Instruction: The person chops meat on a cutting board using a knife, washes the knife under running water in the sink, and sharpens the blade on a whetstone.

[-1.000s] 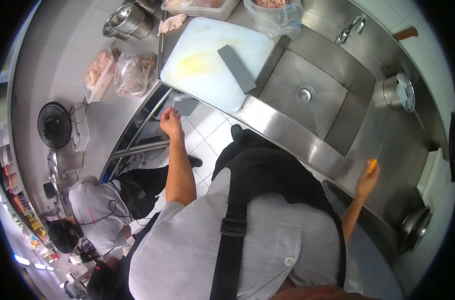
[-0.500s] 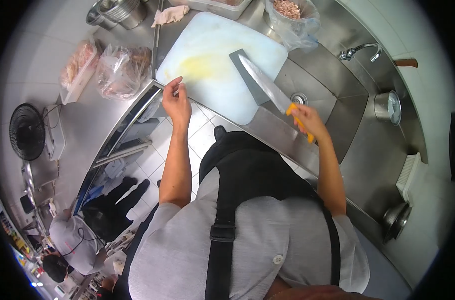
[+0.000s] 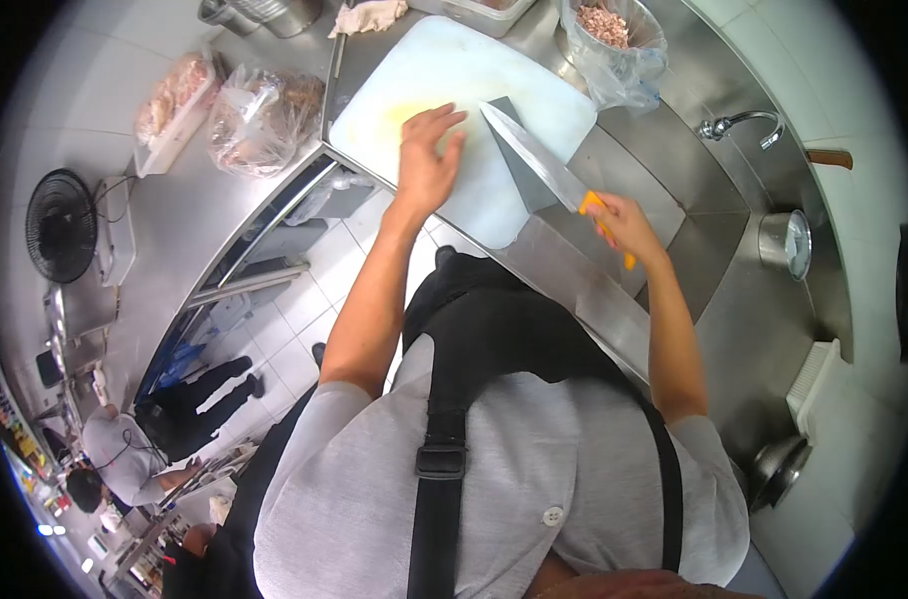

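My right hand (image 3: 623,228) is wrapped round the yellow handle of a large kitchen knife (image 3: 534,155). Its blade points up and to the left, lying over a dark grey flat strip, which looks like a sharpening stone (image 3: 524,172). That strip rests on the right part of a white cutting board (image 3: 454,60), with its lower end near the board's edge. My left hand (image 3: 430,160) is over the board to the left of the blade, fingers apart and holding nothing. A yellow stain marks the board near its fingertips.
A sink with a tap (image 3: 738,128) lies right of the board. A lined container of chopped meat (image 3: 605,28) stands behind it. To the left are a bagged item (image 3: 266,120), a meat tray (image 3: 179,108) and a cloth (image 3: 368,17). Another person (image 3: 124,449) stands at lower left.
My left hand has moved right and forward over the board, and its fingers have spread. The knife stays over the grey strip in my right hand. The view has shifted slightly.
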Demonstrator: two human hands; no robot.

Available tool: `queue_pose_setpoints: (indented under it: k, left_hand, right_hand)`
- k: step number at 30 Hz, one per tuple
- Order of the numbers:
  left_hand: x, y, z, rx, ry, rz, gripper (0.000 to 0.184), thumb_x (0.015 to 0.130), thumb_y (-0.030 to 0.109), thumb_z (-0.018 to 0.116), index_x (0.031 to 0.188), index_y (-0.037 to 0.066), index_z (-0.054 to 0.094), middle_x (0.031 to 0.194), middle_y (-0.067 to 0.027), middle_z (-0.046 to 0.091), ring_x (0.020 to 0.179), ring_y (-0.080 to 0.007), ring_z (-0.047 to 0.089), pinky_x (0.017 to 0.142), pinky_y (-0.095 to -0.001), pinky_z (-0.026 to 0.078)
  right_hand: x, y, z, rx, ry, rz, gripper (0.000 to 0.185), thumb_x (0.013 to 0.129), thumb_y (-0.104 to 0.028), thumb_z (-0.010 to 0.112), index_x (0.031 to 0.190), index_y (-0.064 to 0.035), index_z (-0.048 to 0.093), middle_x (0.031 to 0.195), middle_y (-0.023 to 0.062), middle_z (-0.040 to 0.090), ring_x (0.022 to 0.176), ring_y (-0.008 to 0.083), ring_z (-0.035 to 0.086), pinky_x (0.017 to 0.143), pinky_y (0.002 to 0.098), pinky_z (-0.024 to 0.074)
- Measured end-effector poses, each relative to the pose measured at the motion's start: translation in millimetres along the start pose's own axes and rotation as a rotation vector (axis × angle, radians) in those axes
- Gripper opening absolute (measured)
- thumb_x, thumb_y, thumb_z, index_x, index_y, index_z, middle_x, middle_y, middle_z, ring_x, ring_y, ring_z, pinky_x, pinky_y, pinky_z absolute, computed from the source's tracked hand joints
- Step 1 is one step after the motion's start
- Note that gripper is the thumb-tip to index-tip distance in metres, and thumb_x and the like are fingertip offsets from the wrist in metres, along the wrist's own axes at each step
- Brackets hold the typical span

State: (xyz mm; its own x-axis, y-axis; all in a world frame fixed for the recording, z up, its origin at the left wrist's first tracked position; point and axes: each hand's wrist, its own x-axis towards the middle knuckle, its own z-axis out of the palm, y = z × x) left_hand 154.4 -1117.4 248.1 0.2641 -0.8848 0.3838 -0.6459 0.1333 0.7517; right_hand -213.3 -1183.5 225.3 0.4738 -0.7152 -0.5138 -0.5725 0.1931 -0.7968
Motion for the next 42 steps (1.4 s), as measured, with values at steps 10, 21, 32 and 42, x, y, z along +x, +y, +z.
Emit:
queue_pose_setpoints:
  k: [10, 21, 32, 42]
  left_hand:
    - [-51, 84, 93, 0.409, -0.102, -0.194, 0.130, 0.074, 0.047, 0.090, 0.165, -0.005, 0.013, 0.143, -0.0335, 0.037, 0.135, -0.0466, 0.037, 0.109, -0.0594, 0.032]
    - [-62, 76, 63, 0.324, -0.188, -0.286, 0.108, 0.083, 0.029, 0.082, 0.166, -0.001, 0.019, 0.145, -0.0295, 0.041, 0.133, -0.0444, 0.044, 0.109, -0.0568, 0.035]
    - [-30, 36, 63, 0.684, -0.562, 0.137, 0.067, 0.110, 0.053, 0.040, 0.164, 0.011, 0.041, 0.175, -0.0084, 0.031, 0.162, -0.0471, 0.011, 0.119, -0.0804, 0.011]
    - [-21, 32, 79, 0.676, -0.523, 0.092, 0.074, 0.107, 0.057, 0.043, 0.162, 0.007, 0.044, 0.174, -0.0087, 0.031, 0.161, -0.0486, 0.013, 0.120, -0.0808, 0.008]
  right_hand:
    - [33, -18, 4, 0.162, 0.142, -0.141, 0.039, 0.107, -0.037, 0.065, 0.132, -0.0074, 0.071, 0.069, -0.0018, 0.058, 0.049, 0.0070, 0.051, 0.045, 0.0269, 0.0403]
    - [7, -13, 26, 0.277, 0.105, -0.092, 0.036, 0.109, -0.034, 0.061, 0.129, -0.0047, 0.069, 0.071, -0.0017, 0.059, 0.050, 0.0066, 0.050, 0.046, 0.0266, 0.0412]
    - [-61, 10, 62, 0.183, 0.118, 0.001, 0.032, 0.107, -0.032, 0.062, 0.124, -0.0063, 0.071, 0.068, -0.0002, 0.059, 0.051, 0.0090, 0.054, 0.049, 0.0294, 0.0440]
    - [-40, -7, 64, 0.072, 0.202, -0.074, 0.032, 0.105, -0.032, 0.064, 0.121, -0.0060, 0.073, 0.071, 0.0075, 0.065, 0.063, 0.0171, 0.064, 0.063, 0.0363, 0.0505]
